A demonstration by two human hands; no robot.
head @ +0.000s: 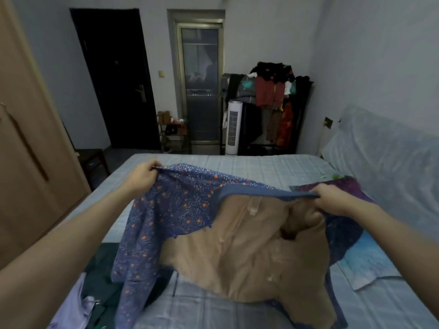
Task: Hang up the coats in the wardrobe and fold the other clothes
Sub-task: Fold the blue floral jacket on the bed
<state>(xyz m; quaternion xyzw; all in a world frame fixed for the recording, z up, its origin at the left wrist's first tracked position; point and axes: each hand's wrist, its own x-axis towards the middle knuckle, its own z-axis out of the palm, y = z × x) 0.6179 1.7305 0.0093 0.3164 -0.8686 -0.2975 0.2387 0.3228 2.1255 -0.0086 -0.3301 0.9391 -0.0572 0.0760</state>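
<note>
I hold a blue floral padded jacket (171, 205) with a tan lining (249, 248) spread above the bed (249, 165). My left hand (142, 174) grips its upper left edge. My right hand (332, 200) grips the collar edge on the right. The jacket hangs open, lining facing me, its lower part resting on the bedcover. A purple patterned garment (354, 186) lies on the bed just behind my right hand. Dark green and lilac clothes (95, 293) are heaped at the bed's near left corner. The wooden wardrobe (28, 138) stands along the left wall, doors closed.
A clothes rack (273, 96) loaded with garments stands against the far wall, a white tower fan (232, 129) beside it. A dark door (118, 79) and a glass door (202, 79) are at the back. A covered headboard (384, 157) and a blue pillow (365, 260) lie right.
</note>
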